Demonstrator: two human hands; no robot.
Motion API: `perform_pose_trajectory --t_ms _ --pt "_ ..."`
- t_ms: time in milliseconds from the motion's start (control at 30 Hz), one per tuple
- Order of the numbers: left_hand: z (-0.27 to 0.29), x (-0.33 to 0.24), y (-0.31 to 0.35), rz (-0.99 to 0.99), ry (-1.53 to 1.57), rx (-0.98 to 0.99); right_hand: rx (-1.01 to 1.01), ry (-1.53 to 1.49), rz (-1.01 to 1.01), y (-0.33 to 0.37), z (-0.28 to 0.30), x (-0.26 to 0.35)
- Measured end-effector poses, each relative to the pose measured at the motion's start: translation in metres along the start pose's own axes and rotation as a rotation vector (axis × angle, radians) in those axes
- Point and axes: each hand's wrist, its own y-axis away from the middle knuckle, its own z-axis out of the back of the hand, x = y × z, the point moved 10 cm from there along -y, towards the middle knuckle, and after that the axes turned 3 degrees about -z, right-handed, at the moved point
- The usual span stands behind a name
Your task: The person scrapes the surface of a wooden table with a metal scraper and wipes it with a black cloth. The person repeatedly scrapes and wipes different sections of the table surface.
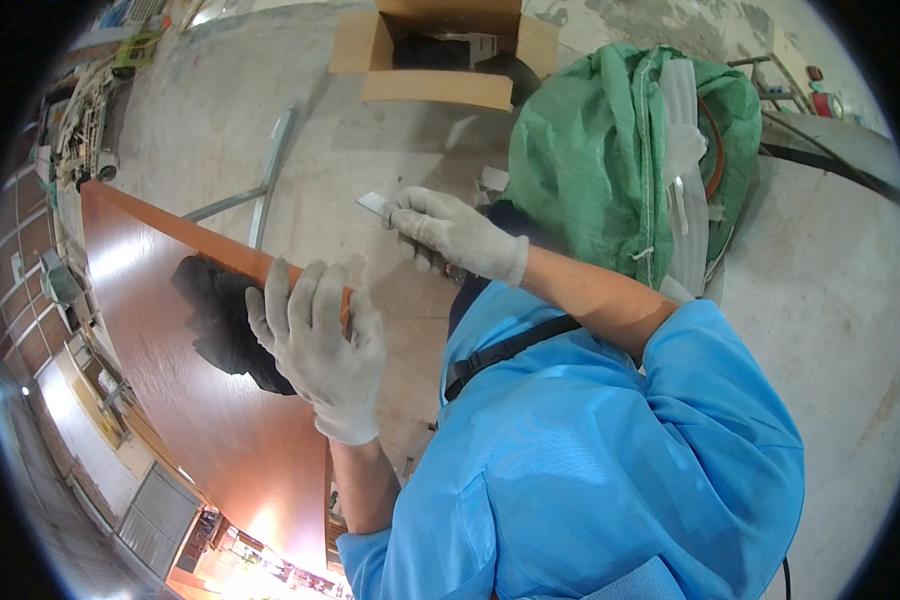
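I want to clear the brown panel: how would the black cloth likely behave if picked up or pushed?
The black cloth would probably be floppy, as it lies crumpled in folds. It seems unlikely to roll, being an uneven heap. It may slide fairly easily, since the brown panel under it shows glossy reflections.

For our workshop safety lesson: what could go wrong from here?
The flat blade juts bare from the gloved right hand; a slip might cut the left hand close by. It could also scratch the glossy brown panel. Someone might trip over the metal bars on the concrete floor.
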Motion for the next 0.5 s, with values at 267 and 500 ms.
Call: perform_pose_trajectory --t_ms 267,500 --pt "-0.007 -0.002 -0.001 -0.007 0.014 0.056 0.026 0.019 0.050 -0.003 -0.001 0.000" --pt "0.014 0.049 0.018 0.203 0.586 -0.222 -0.061 0.243 0.267 0.040 -0.039 0.022"
